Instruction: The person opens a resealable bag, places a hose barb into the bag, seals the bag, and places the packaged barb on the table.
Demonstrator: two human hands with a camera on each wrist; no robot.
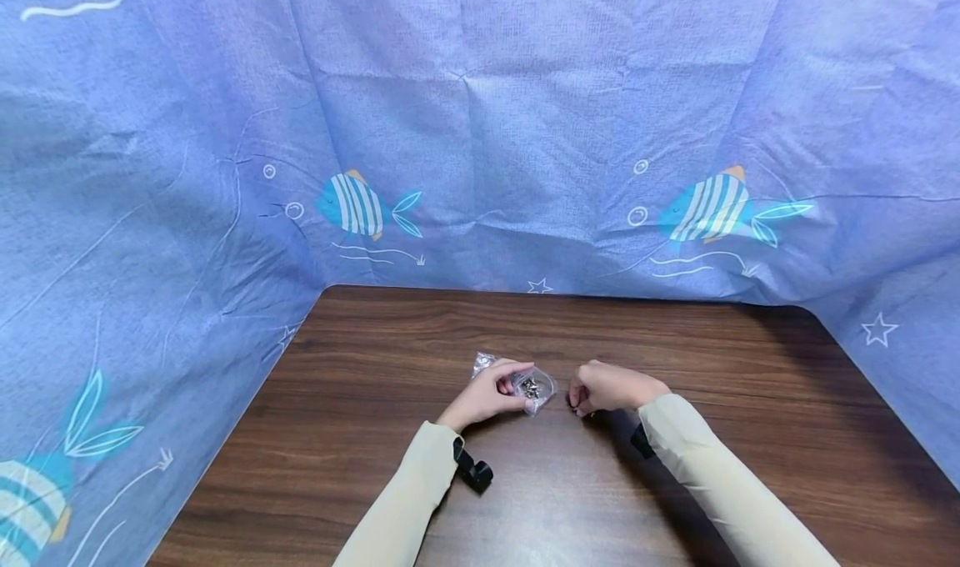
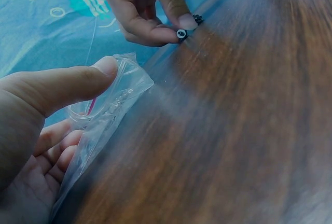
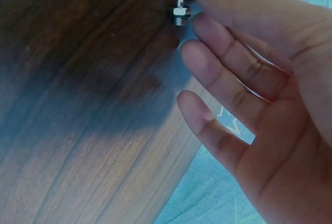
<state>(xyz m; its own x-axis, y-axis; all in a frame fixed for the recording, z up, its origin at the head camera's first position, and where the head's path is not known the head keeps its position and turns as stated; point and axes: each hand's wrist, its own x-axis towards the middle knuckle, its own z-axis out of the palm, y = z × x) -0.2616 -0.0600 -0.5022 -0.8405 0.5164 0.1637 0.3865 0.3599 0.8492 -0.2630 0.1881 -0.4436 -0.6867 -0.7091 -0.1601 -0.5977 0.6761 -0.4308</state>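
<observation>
My left hand holds a clear plastic bag by its side, the thumb on top and the other fingers beneath. Several small metal fittings lie inside the bag. To the right of it, my right hand is low over the table, thumb and index finger pinching a small metal hose fitting at their tips. Another fitting, silver with a hex collar and a ribbed stem, lies on the wood beside those fingertips. The right hand's other fingers are loosely bent.
Both hands work above a dark wooden table. A crinkled clear plastic piece shows behind the left hand. Blue fish-patterned cloth hangs around the back and sides of the table.
</observation>
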